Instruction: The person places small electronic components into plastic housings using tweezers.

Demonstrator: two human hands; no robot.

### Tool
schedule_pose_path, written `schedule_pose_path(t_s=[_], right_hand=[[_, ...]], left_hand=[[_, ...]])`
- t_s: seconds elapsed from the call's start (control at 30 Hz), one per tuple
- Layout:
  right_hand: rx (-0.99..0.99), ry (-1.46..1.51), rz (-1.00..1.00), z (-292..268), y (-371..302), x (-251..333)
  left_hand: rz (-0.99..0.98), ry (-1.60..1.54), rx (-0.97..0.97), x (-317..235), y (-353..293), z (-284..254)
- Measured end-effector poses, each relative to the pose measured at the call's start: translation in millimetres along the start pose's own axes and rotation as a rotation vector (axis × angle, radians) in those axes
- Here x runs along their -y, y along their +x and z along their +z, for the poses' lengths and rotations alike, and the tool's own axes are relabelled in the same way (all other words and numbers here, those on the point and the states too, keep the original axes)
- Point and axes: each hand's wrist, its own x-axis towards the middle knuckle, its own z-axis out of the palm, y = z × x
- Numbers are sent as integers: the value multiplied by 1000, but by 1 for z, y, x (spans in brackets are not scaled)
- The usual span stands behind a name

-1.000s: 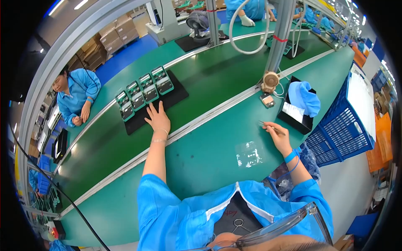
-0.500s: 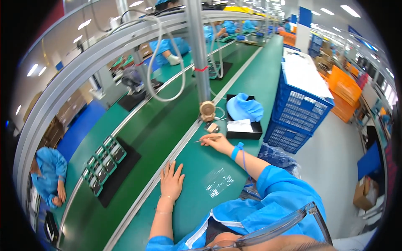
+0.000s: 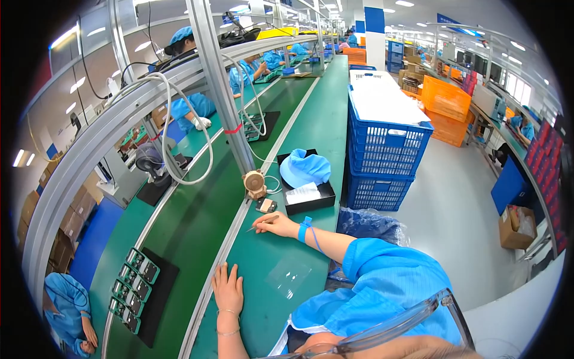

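My left hand lies palm down on the green bench, next to the metal rail along the belt, fingers stretched and a little apart, holding nothing. In my right hand a thin pointed tool, seemingly tweezers, is pinched with its tip pointing left. A blue strap circles my right wrist. Beyond that hand sits a small dark block with a tan top. Between my hands and my body rests a sheet of clear plastic film or a flat bag with shiny reflections.
A black box holds a blue cap and white paper. A metal post rises beside it. Blue crates stand at right. Several circuit boards lie across the belt; a co-worker sits at far left.
The whole view has swung, so the bench, post and crates appear farther left. Both hands keep about the same places on the bench, and the right still grips the pointed tool.
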Motion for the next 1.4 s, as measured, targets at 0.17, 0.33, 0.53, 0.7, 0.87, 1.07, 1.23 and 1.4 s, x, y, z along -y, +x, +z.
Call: schedule_pose_path(t_s=[0.17, 0.33, 0.53, 0.7, 0.87, 1.07, 1.23, 1.4], right_hand=[[2, 17, 8, -1, 3, -3], [-5, 57, 17, -3, 5, -4], [4, 49, 2, -2, 10, -4], [-4, 33, 8, 0, 10, -4], [3, 46, 10, 0, 10, -2], [2, 61, 16, -1, 11, -5], [17, 57, 26, 3, 14, -5], [18, 40, 20, 2, 14, -4]], left_hand=[[17, -9, 1, 4, 3, 2], [3, -35, 25, 5, 6, 2], [-15, -49, 29, 7, 8, 2], [-2, -41, 29, 9, 8, 2], [-4, -38, 29, 10, 9, 1], [-7, -35, 38, 10, 9, 0], [-16, -32, 38, 15, 9, 2], [-32, -31, 49, 14, 9, 0]])
